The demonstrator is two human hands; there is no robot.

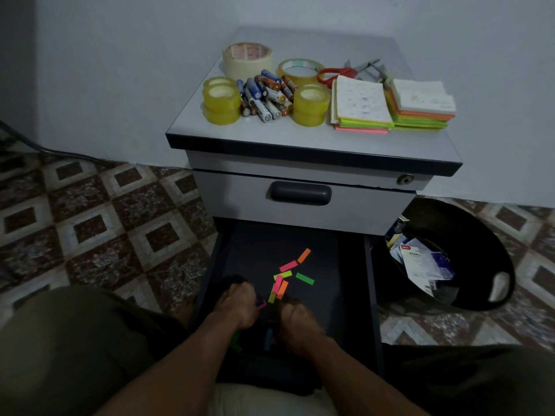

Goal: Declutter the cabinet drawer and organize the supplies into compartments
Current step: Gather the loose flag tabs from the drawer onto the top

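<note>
The cabinet's lower drawer (368,283) is pulled out, with a dark floor. Several small neon sticky flags (282,288) lie loose on it, among them a green flag (304,278), a pink flag (288,266) and an orange flag (304,255). My left hand (237,306) is inside the drawer with its fingers curled, pinching a pink flag (262,304). My right hand (298,321) is beside it, its curled fingertips at the near end of the pile; whether it holds a flag is hidden. A blue flag (268,339) and a green flag (235,343) lie between my wrists.
On the cabinet top (270,136) stand tape rolls (221,100), a heap of batteries (265,96), red-handled scissors (336,74) and sticky-note pads (363,105). The upper drawer (300,193) is closed. A black bin (456,259) with paper scraps stands on the tiled floor at right.
</note>
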